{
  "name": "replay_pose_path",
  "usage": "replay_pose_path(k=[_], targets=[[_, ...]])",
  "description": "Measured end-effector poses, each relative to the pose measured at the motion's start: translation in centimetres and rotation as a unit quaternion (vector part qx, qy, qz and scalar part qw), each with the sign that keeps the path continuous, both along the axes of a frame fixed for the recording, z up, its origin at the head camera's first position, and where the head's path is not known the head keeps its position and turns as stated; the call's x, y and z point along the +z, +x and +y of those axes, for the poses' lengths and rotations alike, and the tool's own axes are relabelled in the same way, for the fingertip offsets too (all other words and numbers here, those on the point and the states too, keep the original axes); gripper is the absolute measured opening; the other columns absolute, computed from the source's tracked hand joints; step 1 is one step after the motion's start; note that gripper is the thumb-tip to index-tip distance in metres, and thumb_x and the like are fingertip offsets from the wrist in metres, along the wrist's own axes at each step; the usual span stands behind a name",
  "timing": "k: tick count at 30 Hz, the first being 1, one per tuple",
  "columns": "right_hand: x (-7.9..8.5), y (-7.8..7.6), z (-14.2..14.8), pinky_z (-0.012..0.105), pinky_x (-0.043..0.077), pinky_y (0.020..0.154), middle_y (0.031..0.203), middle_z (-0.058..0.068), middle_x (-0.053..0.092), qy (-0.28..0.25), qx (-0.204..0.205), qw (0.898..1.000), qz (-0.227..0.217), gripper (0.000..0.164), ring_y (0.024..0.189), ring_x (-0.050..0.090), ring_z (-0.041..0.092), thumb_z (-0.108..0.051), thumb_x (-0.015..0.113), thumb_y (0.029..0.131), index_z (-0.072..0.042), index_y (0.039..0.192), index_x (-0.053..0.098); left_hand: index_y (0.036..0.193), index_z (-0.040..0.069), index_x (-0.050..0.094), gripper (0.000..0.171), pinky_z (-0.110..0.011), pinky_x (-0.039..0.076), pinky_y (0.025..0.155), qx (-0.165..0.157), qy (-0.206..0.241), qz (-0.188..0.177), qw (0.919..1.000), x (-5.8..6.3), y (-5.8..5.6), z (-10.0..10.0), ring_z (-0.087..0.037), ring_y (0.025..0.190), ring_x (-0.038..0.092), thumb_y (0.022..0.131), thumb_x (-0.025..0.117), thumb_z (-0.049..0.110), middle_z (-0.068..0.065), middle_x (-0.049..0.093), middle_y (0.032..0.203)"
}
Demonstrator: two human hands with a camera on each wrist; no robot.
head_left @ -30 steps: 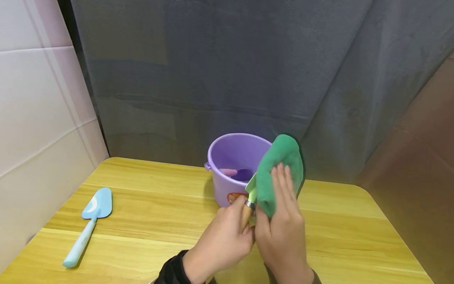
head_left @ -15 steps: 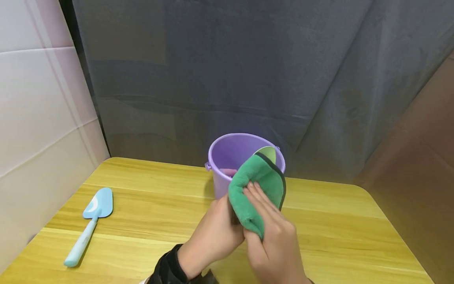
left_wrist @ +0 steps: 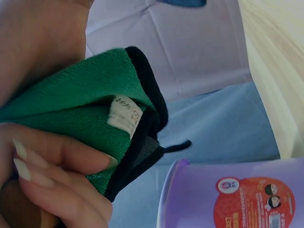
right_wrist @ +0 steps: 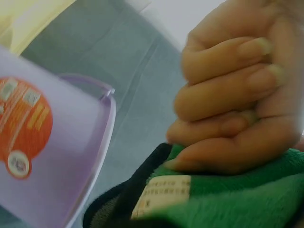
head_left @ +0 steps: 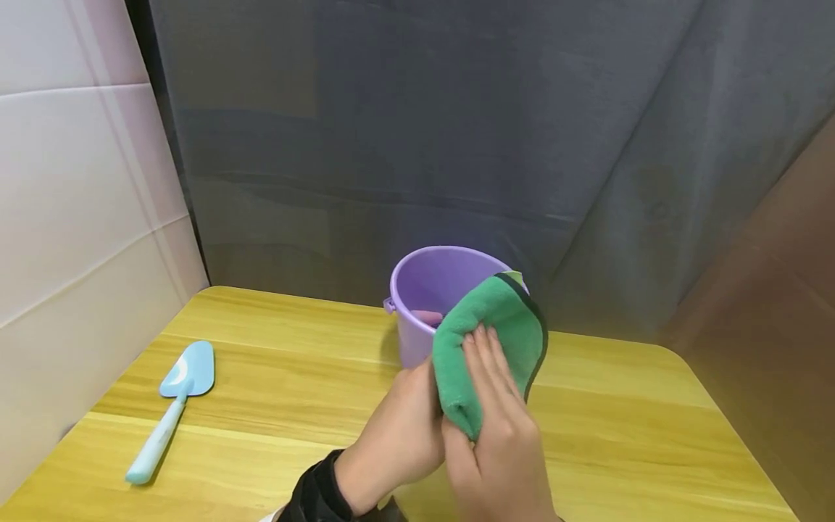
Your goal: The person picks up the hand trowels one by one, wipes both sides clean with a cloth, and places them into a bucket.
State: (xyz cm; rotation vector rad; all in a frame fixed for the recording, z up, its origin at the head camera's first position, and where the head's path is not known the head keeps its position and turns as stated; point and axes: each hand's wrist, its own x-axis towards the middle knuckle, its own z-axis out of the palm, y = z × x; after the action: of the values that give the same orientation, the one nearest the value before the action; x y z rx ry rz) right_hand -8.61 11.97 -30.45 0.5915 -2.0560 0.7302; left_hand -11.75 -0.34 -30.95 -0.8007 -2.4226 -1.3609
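Observation:
My left hand [head_left: 404, 428] grips a small trowel by its wooden handle [left_wrist: 21, 206], curled fingers round it. Only a pale green tip of the trowel [head_left: 516, 276] shows past a green cloth [head_left: 515, 333] with a dark border, which covers the rest of the blade. The right hand [head_left: 502, 442] holds the cloth against the blade, fingers laid along its top and the thumb at its lower edge. In the left wrist view the cloth is folded over, with a white label [left_wrist: 125, 115] on its edge. Both hands are in front of a purple bucket [head_left: 412, 337].
A pink piece [head_left: 427, 317] lies inside the bucket. To the left, a light blue hand shovel [head_left: 172, 413] rests on the yellow wooden table [head_left: 293, 348]. Grey cloth [head_left: 424, 130] hangs behind, with a white panel [head_left: 72, 181] on the left.
The cloth has moved from the right side of the trowel to over its blade, leaving just the tip showing. Since half a second ago, both hands have shifted slightly right and the tip shows less.

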Motion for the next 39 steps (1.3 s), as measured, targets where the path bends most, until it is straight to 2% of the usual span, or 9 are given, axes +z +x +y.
replay_pose_path(k=[6,11,15,21,24,29,32,36,39], targets=[[-0.2,-0.3,0.2,0.027,0.022,0.126,0.148,0.025,0.051,0.021,-0.037,0.999,0.011,0.070,0.145,0.044,0.037,-0.010,0.058,0.077,0.009,0.143,0.048,0.134,0.013,0.056,0.042,-0.031,0.057,0.093,-0.010,0.004,-0.005,0.9999,-0.2,0.2,0.4,-0.013,0.106,0.070,0.092,0.065,0.011,-0.003,0.072,0.113],[-0.3,-0.9,0.4,0.027,0.022,0.126,0.149,0.027,0.050,0.008,-0.032,0.999,0.022,0.070,0.142,0.046,0.041,-0.007,0.062,0.078,0.009,0.144,0.048,0.133,0.011,0.055,0.042,-0.030,0.058,0.087,-0.004,-0.003,-0.005,1.0000,-0.4,0.3,0.6,-0.013,0.100,0.071,0.092,0.063,0.008,-0.004,0.074,0.105],[-0.1,-1.2,0.8,0.023,0.022,0.124,0.148,0.028,0.050,-0.012,-0.044,0.999,0.019,0.072,0.141,0.047,0.044,-0.007,0.068,0.077,0.009,0.144,0.048,0.120,0.012,0.058,0.034,-0.025,0.057,0.077,-0.001,-0.004,-0.002,1.0000,-0.4,0.5,0.8,-0.008,0.088,0.070,0.088,0.067,0.007,-0.003,0.074,0.096],[0.5,-1.9,1.7,0.018,0.026,0.121,0.143,0.028,0.055,-0.060,-0.065,0.996,0.020,0.068,0.137,0.051,0.045,-0.001,0.075,0.076,0.007,0.140,0.054,0.102,0.013,0.053,0.023,-0.017,0.047,0.057,-0.016,0.009,-0.045,0.9988,-0.3,0.9,1.2,0.001,0.059,0.052,0.085,0.063,0.001,0.006,0.054,0.067],[1.0,-2.1,2.4,0.017,0.029,0.119,0.142,0.025,0.057,-0.082,-0.070,0.994,0.020,0.062,0.137,0.053,0.038,0.001,0.073,0.080,0.006,0.139,0.055,0.102,0.014,0.052,0.029,-0.017,0.045,0.054,-0.026,0.020,-0.070,0.9970,-0.2,1.1,1.3,0.002,0.055,0.045,0.080,0.061,-0.003,0.008,0.048,0.067],[1.9,-2.3,4.1,0.016,0.038,0.114,0.142,0.011,0.061,-0.168,-0.046,0.985,0.003,0.052,0.137,0.055,0.012,0.005,0.066,0.088,-0.001,0.139,0.058,0.106,0.014,0.053,0.028,-0.017,0.045,0.056,-0.043,0.024,-0.082,0.9954,-0.2,1.5,1.6,0.003,0.057,0.044,0.082,0.060,0.000,0.006,0.056,0.081],[2.4,-2.3,5.1,0.014,0.051,0.096,0.119,0.000,0.075,-0.277,-0.037,0.958,-0.064,0.033,0.111,0.069,0.005,0.003,0.065,0.092,-0.006,0.123,0.071,0.108,0.015,0.054,0.025,-0.017,0.046,0.058,-0.052,0.024,-0.097,0.9937,-0.2,1.7,1.9,0.003,0.059,0.045,0.086,0.062,0.005,0.006,0.055,0.079],[3.2,-2.0,6.0,0.017,0.056,0.072,0.091,-0.003,0.073,-0.443,-0.006,0.882,-0.160,0.013,0.079,0.070,0.007,-0.006,0.064,0.096,-0.010,0.106,0.071,0.108,0.019,0.055,0.017,-0.020,0.048,0.066,-0.052,0.029,-0.132,0.9895,0.2,1.6,1.8,-0.001,0.068,0.052,0.093,0.063,0.016,0.008,0.052,0.076],[3.6,-2.1,6.7,0.024,0.060,0.072,0.096,0.006,0.073,-0.521,0.052,0.835,-0.171,0.017,0.080,0.072,0.013,-0.008,0.062,0.098,0.000,0.112,0.066,0.104,0.022,0.056,0.010,-0.021,0.048,0.070,-0.057,0.043,-0.154,0.9856,0.4,1.4,1.7,-0.002,0.071,0.053,0.096,0.062,0.023,0.009,0.051,0.076]])
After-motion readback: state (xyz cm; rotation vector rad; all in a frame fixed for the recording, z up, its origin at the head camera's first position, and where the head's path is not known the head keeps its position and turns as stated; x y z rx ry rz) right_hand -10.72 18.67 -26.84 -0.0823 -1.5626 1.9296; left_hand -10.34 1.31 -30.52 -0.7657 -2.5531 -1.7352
